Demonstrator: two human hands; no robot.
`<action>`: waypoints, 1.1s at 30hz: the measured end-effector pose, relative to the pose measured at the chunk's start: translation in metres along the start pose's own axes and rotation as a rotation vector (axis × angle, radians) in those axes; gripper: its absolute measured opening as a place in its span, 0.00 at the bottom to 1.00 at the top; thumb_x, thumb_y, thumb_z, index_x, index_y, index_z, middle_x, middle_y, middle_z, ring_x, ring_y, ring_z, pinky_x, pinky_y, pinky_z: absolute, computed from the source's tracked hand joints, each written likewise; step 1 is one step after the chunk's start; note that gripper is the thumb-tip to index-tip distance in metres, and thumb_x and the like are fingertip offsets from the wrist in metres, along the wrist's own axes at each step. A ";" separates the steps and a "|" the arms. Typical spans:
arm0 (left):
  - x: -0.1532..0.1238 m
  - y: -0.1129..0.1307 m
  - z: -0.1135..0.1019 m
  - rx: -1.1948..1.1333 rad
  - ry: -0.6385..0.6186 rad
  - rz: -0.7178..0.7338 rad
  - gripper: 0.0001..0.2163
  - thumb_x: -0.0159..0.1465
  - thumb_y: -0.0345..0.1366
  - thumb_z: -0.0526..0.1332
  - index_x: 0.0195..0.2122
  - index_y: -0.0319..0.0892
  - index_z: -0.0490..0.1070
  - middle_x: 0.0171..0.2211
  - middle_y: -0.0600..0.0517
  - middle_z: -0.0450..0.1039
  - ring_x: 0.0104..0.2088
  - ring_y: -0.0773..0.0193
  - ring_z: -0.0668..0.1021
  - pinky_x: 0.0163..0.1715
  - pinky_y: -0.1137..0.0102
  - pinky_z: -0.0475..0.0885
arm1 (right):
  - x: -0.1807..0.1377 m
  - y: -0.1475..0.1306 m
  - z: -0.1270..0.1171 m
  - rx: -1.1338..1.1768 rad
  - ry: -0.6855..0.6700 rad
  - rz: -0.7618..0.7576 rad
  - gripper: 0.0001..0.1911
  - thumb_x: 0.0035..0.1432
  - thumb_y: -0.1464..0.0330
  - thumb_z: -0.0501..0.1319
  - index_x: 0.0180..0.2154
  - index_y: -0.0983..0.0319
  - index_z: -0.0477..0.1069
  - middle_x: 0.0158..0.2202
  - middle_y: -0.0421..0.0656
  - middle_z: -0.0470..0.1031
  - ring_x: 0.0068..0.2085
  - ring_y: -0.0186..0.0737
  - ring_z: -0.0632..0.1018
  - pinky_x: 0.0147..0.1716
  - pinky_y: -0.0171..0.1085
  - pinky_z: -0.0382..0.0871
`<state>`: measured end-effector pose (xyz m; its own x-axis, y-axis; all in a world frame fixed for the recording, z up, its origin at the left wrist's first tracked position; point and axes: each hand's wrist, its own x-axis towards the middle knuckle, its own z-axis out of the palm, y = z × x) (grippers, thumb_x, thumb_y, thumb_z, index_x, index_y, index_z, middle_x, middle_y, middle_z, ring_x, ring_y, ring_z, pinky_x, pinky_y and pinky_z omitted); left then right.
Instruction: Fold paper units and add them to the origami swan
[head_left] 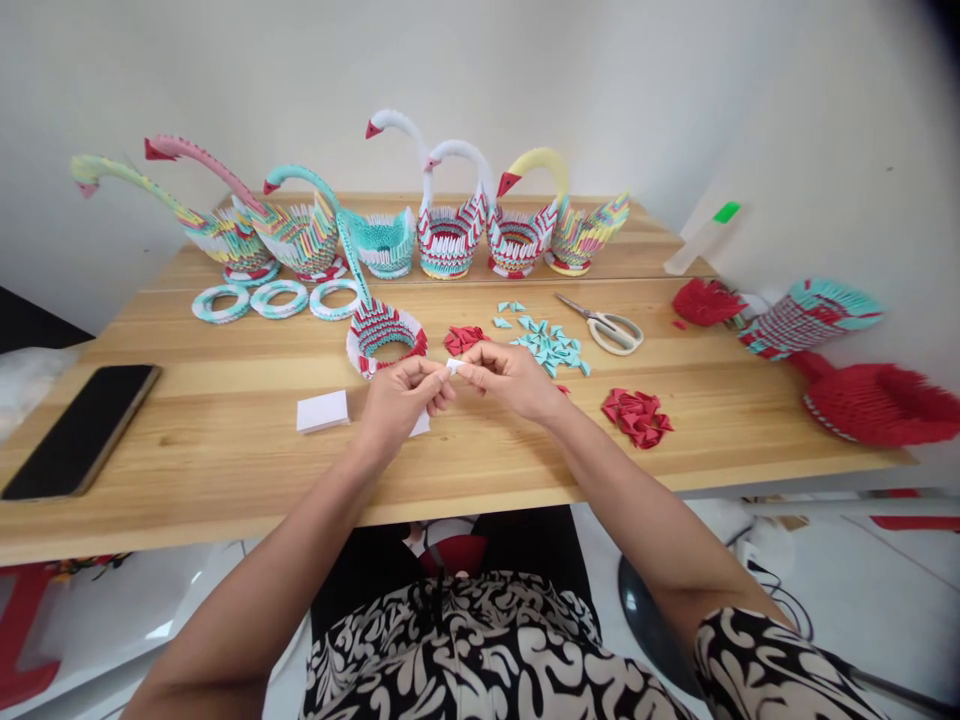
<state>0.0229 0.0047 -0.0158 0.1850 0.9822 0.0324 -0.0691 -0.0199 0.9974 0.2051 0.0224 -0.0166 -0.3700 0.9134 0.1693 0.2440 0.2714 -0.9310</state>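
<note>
Between the fingertips of both hands is a small white piece of folded paper [454,366], held above the table. My left hand [405,395] pinches its left side, and my right hand [510,375] pinches the right side. Under my left fingers part of a white paper slip [421,424] shows on the wood. A stack of white paper slips [322,411] lies left of my left hand. Just beyond the hands are red folded paper pieces [465,339] and turquoise folded paper pieces [551,345]. Another red heap [637,417] sits right of my right forearm.
Scissors [611,330] lie behind the right hand. A paper swan basket [386,335] stands close beyond the left hand, with several more swans [454,235] along the back. Paper rings [279,299] and a phone [82,430] are to the left. Red paper models [885,405] sit at right.
</note>
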 end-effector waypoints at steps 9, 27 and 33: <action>0.000 -0.002 0.004 -0.037 -0.045 -0.017 0.15 0.55 0.46 0.67 0.32 0.39 0.70 0.23 0.51 0.76 0.20 0.68 0.74 0.19 0.75 0.69 | 0.002 -0.003 -0.003 0.150 0.037 0.044 0.16 0.56 0.57 0.63 0.31 0.64 0.72 0.25 0.39 0.71 0.26 0.31 0.71 0.29 0.33 0.65; 0.000 -0.004 0.001 0.119 0.020 0.108 0.13 0.58 0.45 0.66 0.32 0.40 0.70 0.21 0.54 0.73 0.20 0.69 0.74 0.19 0.76 0.67 | 0.002 -0.004 -0.003 0.115 0.034 -0.002 0.16 0.58 0.56 0.61 0.31 0.63 0.72 0.26 0.40 0.73 0.27 0.32 0.73 0.31 0.33 0.67; 0.000 -0.004 0.002 0.108 0.012 0.093 0.14 0.56 0.45 0.67 0.31 0.40 0.70 0.21 0.54 0.73 0.21 0.69 0.74 0.19 0.76 0.67 | 0.000 -0.007 -0.001 0.108 0.025 -0.004 0.15 0.59 0.58 0.61 0.32 0.63 0.73 0.26 0.40 0.73 0.26 0.31 0.72 0.29 0.33 0.67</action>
<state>0.0250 0.0048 -0.0200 0.1708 0.9773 0.1251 0.0207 -0.1305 0.9912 0.2040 0.0212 -0.0097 -0.3482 0.9200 0.1800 0.1437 0.2421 -0.9596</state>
